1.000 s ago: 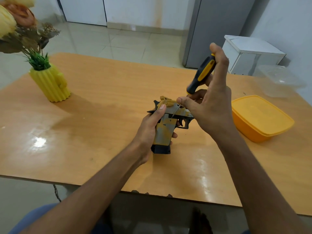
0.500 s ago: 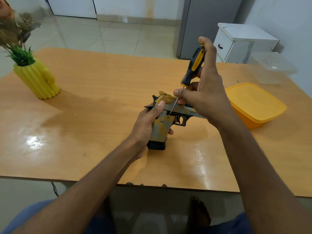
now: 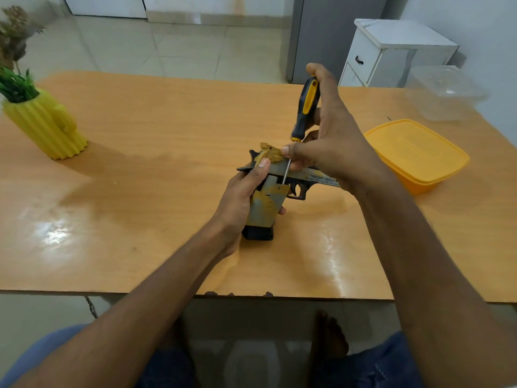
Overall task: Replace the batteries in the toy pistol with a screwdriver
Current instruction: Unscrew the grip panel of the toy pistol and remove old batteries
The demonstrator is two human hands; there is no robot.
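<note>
The toy pistol [image 3: 275, 189] is held barrel rightward, grip toward the person, by the curled left hand [image 3: 240, 197]. The near-upright screwdriver [image 3: 305, 107] is gripped by the right hand [image 3: 333, 141], tip on the grip panel.

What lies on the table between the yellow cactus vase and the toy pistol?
Nothing: in the head view the table is bare wood between the cactus vase and the toy pistol.

Both forearms reach toward 12 o'clock, left hand [image 3: 240, 191] curled in a grip, right hand [image 3: 330, 141] raised, fingers pinching.
</note>
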